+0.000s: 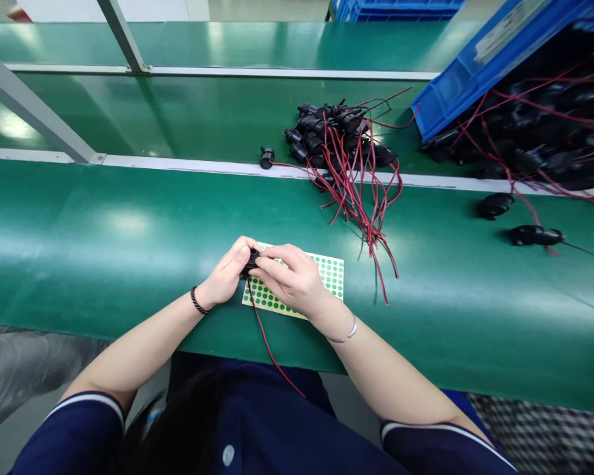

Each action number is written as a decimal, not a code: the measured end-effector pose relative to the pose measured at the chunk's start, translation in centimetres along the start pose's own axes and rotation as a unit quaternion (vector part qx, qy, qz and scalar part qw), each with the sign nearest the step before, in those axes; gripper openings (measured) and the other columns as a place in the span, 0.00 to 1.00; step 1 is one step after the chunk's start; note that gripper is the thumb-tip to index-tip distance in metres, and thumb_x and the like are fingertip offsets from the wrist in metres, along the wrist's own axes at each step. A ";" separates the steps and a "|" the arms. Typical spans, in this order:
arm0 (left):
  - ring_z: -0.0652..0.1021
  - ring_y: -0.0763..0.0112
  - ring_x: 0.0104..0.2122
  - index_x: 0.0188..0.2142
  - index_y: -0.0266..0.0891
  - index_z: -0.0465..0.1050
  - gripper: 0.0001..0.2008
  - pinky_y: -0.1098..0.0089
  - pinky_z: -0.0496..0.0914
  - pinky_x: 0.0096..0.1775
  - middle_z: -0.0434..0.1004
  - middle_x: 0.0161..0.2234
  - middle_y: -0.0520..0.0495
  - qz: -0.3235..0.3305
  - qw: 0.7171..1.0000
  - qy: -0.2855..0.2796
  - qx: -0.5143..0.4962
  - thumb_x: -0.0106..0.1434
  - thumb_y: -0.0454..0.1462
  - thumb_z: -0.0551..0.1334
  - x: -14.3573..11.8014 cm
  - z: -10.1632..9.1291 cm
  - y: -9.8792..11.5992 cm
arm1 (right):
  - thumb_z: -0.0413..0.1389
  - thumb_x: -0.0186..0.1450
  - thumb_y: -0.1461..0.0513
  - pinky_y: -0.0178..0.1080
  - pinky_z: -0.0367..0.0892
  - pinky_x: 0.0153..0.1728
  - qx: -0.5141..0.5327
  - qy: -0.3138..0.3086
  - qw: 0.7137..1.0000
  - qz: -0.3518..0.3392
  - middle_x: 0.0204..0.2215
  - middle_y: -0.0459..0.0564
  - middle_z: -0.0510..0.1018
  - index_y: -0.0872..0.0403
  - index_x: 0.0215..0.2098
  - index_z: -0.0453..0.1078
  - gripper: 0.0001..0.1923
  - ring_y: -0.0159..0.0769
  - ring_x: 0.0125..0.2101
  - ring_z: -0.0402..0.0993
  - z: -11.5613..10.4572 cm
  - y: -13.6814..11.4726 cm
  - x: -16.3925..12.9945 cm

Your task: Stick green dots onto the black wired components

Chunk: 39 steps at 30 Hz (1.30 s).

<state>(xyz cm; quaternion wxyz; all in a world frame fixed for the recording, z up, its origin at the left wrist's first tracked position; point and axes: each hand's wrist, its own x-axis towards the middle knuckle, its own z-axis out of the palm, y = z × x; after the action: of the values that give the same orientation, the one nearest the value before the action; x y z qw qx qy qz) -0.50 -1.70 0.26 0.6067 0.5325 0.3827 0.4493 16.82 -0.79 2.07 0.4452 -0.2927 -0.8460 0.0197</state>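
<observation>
We see both hands meeting over the near edge of the green belt [103, 264]. The left hand [226, 274] curls around a small black part [251, 259], fingers pressed closed on it from the left. The right hand [291, 277] meets it from the other side, thumb and forefinger pinching at the part's top. The part sits between the two hands, just above a sheet of green dot stickers [327, 274] that lies flat on the belt. A red wire [267, 340] hangs from the part down toward the body.

Farther out, a heap of black parts with red leads [344, 148] lies across the belt's rail. A blue crate [470, 72] stands tilted at far right, with more wired parts spilling from it. Two loose black parts [515, 221] lie to the right, well apart from the hands.
</observation>
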 end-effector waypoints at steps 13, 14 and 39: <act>0.70 0.70 0.36 0.44 0.40 0.66 0.20 0.67 0.66 0.41 0.68 0.38 0.47 0.058 0.997 0.018 0.038 0.71 0.53 0.49 -0.3 0.0 0.2 | 0.63 0.64 0.60 0.45 0.73 0.40 0.097 0.059 0.988 0.104 0.40 0.52 0.80 0.48 0.47 0.68 0.14 0.41 0.42 0.77 0.7 -0.7 -0.5; 0.71 0.70 0.35 0.45 0.40 0.66 0.20 0.67 0.67 0.40 0.69 0.38 0.48 0.061 0.998 0.010 0.027 0.71 0.53 0.49 -0.3 0.0 0.0 | 0.64 0.63 0.60 0.46 0.74 0.41 0.130 0.065 0.981 0.132 0.42 0.53 0.78 0.48 0.48 0.67 0.17 0.43 0.44 0.76 0.7 -0.9 -0.5; 0.70 0.65 0.46 0.54 0.42 0.60 0.18 0.62 0.68 0.46 0.66 0.46 0.43 0.305 0.934 -0.019 0.186 0.72 0.49 0.51 -0.5 0.5 -0.1 | 0.64 0.59 0.60 0.44 0.71 0.44 0.544 0.053 0.749 0.375 0.45 0.50 0.70 0.48 0.39 0.72 0.10 0.38 0.47 0.70 1.0 -1.7 -0.3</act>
<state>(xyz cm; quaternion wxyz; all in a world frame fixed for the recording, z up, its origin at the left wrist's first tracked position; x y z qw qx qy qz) -0.19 -2.38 0.24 0.3377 0.7357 0.2672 0.5228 15.37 -2.07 1.75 0.5296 -0.2957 -0.4894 0.6265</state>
